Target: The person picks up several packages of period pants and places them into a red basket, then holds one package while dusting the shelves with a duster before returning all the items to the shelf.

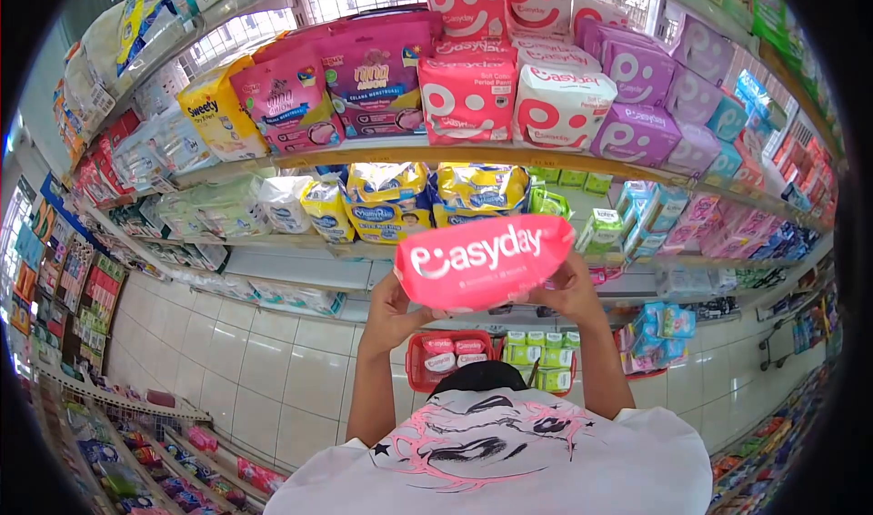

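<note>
Nearest: white shirt (pixel 509 456) with pink-and-black print. Just beyond, raised above floor level: pink Easyday pack (pixel 486 265), printed panel up toward the head, right end slightly higher. Clamped at both ends: left hand (pixel 391 313) on the near left corner, right hand (pixel 573 292) at the right end, apart from each other. Some fingertips hidden behind the wrap; exact pressure impossible to tell.

Handling, by judgement: likely light for its bulk, soft and padded, quick to dent under a pinch. Probably slick on the film. Not fragile, but open to creasing or splitting at the end folds. Best taken by the two ends, with broad fingers underneath and thumbs on the near side, rather than by loose film.

Below, on tiled floor (pixel 250 378): red basket (pixel 416 369) with pink packs, beside green-and-white packs (pixel 553 380). Farther: MamyPoko packs (pixel 386 196) on the lower shelf; pink Period Pants packs (pixel 468 96) above.
</note>
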`<state>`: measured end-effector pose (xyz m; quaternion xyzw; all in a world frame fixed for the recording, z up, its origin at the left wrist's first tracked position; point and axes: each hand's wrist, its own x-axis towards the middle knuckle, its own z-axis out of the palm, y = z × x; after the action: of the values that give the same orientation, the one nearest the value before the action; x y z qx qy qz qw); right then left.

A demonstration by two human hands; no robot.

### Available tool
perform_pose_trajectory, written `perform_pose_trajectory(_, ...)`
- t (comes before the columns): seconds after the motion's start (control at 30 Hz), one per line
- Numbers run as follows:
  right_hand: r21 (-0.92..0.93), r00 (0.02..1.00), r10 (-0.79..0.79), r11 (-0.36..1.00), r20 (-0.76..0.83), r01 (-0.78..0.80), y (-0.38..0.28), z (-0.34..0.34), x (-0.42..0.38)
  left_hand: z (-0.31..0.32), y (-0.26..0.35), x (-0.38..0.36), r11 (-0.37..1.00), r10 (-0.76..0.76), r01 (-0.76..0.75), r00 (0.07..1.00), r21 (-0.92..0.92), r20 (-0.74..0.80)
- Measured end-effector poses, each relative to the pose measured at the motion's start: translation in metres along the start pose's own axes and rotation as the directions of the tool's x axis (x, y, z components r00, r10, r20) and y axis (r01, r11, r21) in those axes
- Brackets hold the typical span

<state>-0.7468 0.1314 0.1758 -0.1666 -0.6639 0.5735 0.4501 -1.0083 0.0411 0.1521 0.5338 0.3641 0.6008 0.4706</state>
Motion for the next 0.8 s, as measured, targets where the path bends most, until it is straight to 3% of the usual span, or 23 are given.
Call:
perform_pose_trajectory(0.03,-0.043,0.994,-0.107,0.993,-0.023,0.106,-0.001,0.004,0.011,-0.001,0.005,0.008,0.997,0.071,-0.071,0.997,-0.002,-0.029)
perform_pose_trajectory(0.07,-0.047,0.993,-0.112,0.993,-0.027,0.111,-0.007,0.003,0.023,-0.002,0.011,0.018,0.99,0.138,-0.138,0.989,-0.002,-0.056)
perform_pose_trajectory(0.2,-0.292,0.985,-0.068,0.956,-0.161,0.018,-0.073,-0.016,0.093,0.006,0.072,0.082,0.942,0.334,-0.318,0.921,0.106,-0.203)
perform_pose_trajectory(0.23,-0.223,0.977,-0.016,0.974,-0.214,-0.032,-0.09,-0.024,0.113,0.001,0.082,0.094,0.929,0.367,-0.344,0.906,0.137,-0.212)
perform_pose_trajectory(0.27,-0.148,0.965,0.034,0.986,-0.261,-0.075,-0.103,-0.033,0.132,-0.002,0.091,0.102,0.927,0.371,-0.348,0.908,0.141,-0.195)
perform_pose_trajectory(0.4,-0.347,0.961,-0.057,0.937,-0.27,-0.042,-0.129,-0.069,0.205,-0.014,0.102,0.124,0.877,0.449,-0.423,0.89,0.229,-0.076)
perform_pose_trajectory(0.5,-0.41,0.959,-0.09,0.911,-0.27,-0.03,-0.124,-0.084,0.256,-0.014,0.087,0.133,0.919,0.375,-0.365,0.926,0.146,-0.044)
perform_pose_trajectory(0.67,-0.322,0.96,-0.114,0.946,-0.255,0.027,-0.085,-0.111,0.342,-0.022,0.061,0.135,0.946,0.23,-0.226,0.973,0.234,0.01)
perform_pose_trajectory(0.73,-0.471,0.945,-0.207,0.88,-0.252,0.067,-0.073,-0.121,0.367,-0.026,0.056,0.134,0.937,0.216,-0.216,0.976,0.275,0.031)
perform_pose_trajectory(0.8,-0.484,0.962,-0.185,0.872,-0.203,0.066,-0.066,-0.13,0.377,-0.035,0.05,0.125,0.935,0.132,-0.124,0.991,0.332,-0.003)
